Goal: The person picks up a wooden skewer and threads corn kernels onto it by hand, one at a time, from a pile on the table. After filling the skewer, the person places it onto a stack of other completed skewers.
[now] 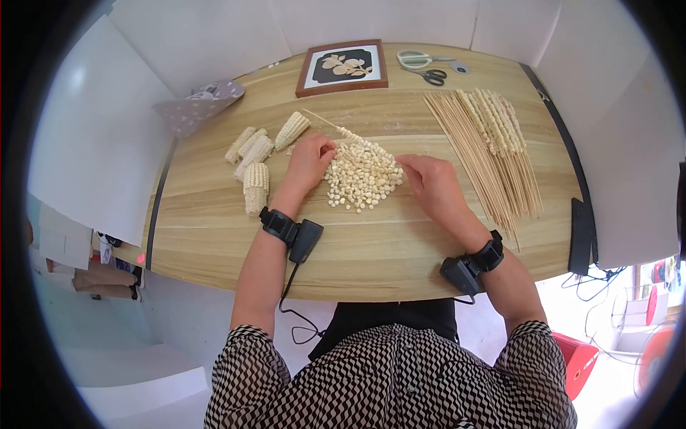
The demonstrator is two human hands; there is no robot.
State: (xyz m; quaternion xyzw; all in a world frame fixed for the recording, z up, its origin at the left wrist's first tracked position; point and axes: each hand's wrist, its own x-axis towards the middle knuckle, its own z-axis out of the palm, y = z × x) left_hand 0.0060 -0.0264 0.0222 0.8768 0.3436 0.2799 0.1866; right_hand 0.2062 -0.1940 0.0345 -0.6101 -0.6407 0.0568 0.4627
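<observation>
A heap of loose pale corn kernels point(363, 182) lies on the wooden table in front of me. Across its top slants a thin wooden skewer point(318, 119) with kernels threaded along much of it; its bare tip points up and left. My right hand point(432, 182) pinches the lower right end of this skewer at the heap's edge. At the heap's left side, my left hand point(309, 161) has its fingers drawn together, and what they hold is hidden or too small to name. Beside that hand are a corn cob point(292, 131) with kernels and a partly stripped cob point(256, 187).
Several stripped cobs point(255, 151) lie at the left. Bare skewers point(464, 154) and kernel-covered skewers point(498, 121) are spread at the right. Behind are a framed picture point(343, 68), scissors point(432, 76) and a patterned cloth item point(204, 104). Both wrists wear black devices with cables.
</observation>
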